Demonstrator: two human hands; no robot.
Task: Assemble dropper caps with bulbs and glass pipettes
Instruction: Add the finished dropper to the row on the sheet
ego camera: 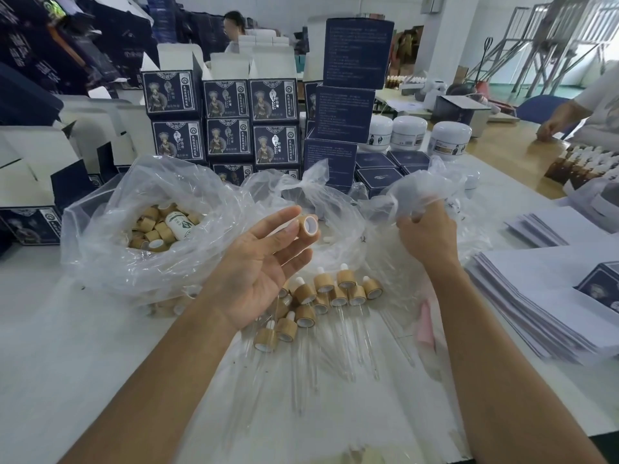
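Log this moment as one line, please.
left hand: holds bamboo cap at fingertips | right hand: grips clear bag | assembled droppers: on table

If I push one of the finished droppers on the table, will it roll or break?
An assembled bamboo-collared dropper with glass pipette would probably roll in an arc, since its collar is wider than the tube. The thin clear glass looks fragile. It seems light.

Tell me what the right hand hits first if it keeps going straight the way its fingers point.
The right hand already has its fingers in the clear plastic bag; pushing on, it would probably meet that bag's contents, which the crumpled film hides.
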